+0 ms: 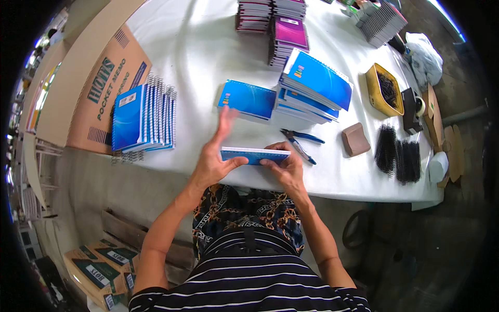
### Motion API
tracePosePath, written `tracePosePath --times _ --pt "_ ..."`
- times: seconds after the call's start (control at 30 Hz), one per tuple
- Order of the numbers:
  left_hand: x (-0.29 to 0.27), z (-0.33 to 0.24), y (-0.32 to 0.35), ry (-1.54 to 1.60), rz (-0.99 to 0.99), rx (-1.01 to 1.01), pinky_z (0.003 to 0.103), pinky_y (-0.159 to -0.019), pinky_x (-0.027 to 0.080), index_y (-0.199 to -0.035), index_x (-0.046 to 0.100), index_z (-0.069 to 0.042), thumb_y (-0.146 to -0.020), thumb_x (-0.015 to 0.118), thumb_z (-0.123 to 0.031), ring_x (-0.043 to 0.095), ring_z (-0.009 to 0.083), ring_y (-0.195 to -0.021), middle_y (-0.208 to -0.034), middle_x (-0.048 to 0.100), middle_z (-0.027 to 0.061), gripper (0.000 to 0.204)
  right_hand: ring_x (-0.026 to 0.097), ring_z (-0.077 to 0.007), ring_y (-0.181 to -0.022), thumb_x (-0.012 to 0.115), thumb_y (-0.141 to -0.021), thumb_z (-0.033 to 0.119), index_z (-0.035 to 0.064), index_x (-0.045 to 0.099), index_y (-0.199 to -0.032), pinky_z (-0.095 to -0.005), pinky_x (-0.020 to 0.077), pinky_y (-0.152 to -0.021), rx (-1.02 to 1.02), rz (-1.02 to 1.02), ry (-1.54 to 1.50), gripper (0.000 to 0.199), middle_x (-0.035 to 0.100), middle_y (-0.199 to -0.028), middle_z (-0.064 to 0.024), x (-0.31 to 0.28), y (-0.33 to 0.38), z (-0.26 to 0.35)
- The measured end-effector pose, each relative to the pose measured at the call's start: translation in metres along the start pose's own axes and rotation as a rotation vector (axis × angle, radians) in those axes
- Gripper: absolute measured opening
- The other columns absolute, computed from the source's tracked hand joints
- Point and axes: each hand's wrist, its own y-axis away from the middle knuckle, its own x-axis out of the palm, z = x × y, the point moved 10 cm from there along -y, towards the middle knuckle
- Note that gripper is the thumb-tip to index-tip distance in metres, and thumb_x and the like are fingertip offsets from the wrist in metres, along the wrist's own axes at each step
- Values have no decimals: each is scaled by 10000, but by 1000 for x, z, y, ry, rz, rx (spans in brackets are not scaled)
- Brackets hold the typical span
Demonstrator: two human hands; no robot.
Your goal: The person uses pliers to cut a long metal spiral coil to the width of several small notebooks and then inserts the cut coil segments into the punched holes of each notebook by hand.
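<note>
1. Thin blue spiral-bound notebook (254,155) lies at the white table's (208,57) near edge, pinched end to end: left hand (214,158) with thumb under its left end and fingers splayed upward, right hand (285,167) with fingers pressed together along its right end. Probably steadied for squaring.
2. At 1 o'clock, touching close: blue-handled pliers (300,141).
3. At 12: single blue notebook (248,100), then stacked blue notebooks (312,86).
4. At 10: fanned row of blue notebooks (144,118) on a brown cardboard box (99,88).
5. At 3: brown block (355,139), black wire combs (397,156). Nothing blocks the hands.
</note>
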Motion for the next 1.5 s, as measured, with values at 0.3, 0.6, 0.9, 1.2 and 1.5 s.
tracePosePath --times 0.3,0.6,0.9,1.2,1.5 --pt "91 -29 -14 -1063 357 270 534 -1044 400 -1462 419 -122 -837 678 -339 527 347 -1259 -1396 548 90 711 655 -229 -976 784 -760 41 1 565 -1130 -352 509 -852 -209 82 386 431 678 -1034 -133 -25 7 30" --pt "96 -33 -15 -901 392 263 394 -803 575 -1432 467 -208 -825 705 -252 638 308 -1125 -1319 616 23 654 585 -380 -1071 788 -776 367 10 622 -1096 -492 471 -862 228 -991 1766 507 615 -1133 -168 -376 -15 75" --pt "80 -26 -15 -905 331 130 410 -692 566 -1466 413 -163 -835 702 -304 687 345 -942 -1219 644 179 708 664 -360 -793 685 -855 206 24 694 -810 -440 518 -745 30 -836 1663 188 671 -825 -160 -387 -28 86" --pt "89 -39 -20 -922 327 260 439 -798 543 -1424 454 -80 -862 678 -306 654 359 -1044 -1152 667 192 646 636 -325 -926 666 -838 65 25 672 -919 -436 504 -793 -160 -586 1680 90 623 -940 -162 -378 -40 111" --pt "86 -35 -19 -986 364 311 468 -947 491 -1425 451 -82 -882 647 -304 624 338 -1117 -1290 621 94 619 636 -228 -776 706 -823 29 21 692 -1057 -328 506 -711 -232 -54 905 234 671 -932 -137 -175 -35 128"
